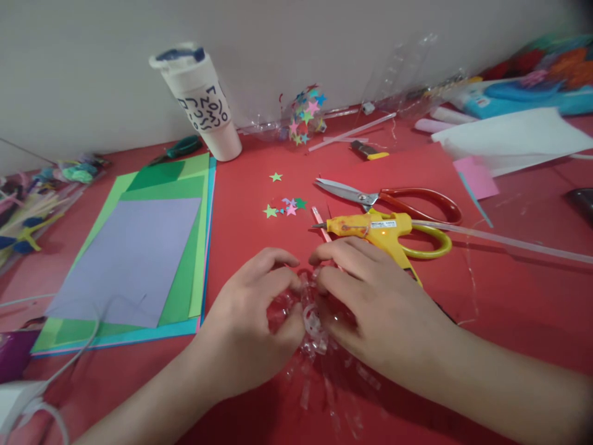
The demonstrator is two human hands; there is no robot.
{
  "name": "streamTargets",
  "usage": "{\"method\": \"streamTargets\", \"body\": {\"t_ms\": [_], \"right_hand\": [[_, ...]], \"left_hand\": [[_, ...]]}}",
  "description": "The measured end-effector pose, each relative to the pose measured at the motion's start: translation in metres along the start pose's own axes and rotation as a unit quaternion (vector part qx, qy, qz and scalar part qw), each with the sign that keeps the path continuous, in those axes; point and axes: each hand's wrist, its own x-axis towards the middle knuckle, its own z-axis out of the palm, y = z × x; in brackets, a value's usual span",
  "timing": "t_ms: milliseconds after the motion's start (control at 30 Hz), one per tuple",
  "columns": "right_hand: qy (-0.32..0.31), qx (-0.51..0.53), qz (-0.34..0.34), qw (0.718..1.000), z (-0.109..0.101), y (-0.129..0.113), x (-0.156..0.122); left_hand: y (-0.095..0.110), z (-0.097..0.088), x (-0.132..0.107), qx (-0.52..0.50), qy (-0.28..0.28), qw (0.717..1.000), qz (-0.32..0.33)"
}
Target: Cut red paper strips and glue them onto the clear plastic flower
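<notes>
Between both hands, low in the middle of the head view, is a clear plastic piece [315, 330] with thin strips splaying out toward me. My left hand [259, 315] curls its fingers and thumb on the piece's left side. From the right, my right hand [365, 290] grips it with bent fingers, which partly hide it. Just beyond my right hand lies a yellow hot glue gun [365, 225] with a clear glue stick [500, 241] in its back. Scissors [393, 201] with red and yellow handles lie by the gun. A pink pencil-like stick [320, 222] is partly covered.
Small paper stars [291, 207] lie on the red table [245, 191]. Coloured paper sheets [134, 247] are stacked at left. A white tumbler [204, 102] stands at the back beside a clear star-covered ball [306, 117]. A utility knife [368, 150] and white paper [514, 139] are at right.
</notes>
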Motion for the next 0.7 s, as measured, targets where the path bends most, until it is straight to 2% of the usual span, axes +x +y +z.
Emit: {"method": "streamTargets", "body": {"t_ms": [100, 367, 700], "right_hand": [[-0.004, -0.005, 0.0, 1.0, -0.0004, -0.0012, -0.0004], [0.005, -0.006, -0.007, 1.0, 0.0002, -0.0016, 0.0012], [0.011, -0.008, -0.009, 1.0, 0.0012, -0.0013, 0.0006]], "left_hand": [[-0.0002, -0.0004, 0.0005, 0.007, -0.005, 1.0, 0.007], [0.001, -0.0016, 0.0041, -0.024, -0.016, 0.999, -0.045], [-0.0012, -0.0006, 0.0031, -0.036, -0.023, 0.997, -0.062]]}}
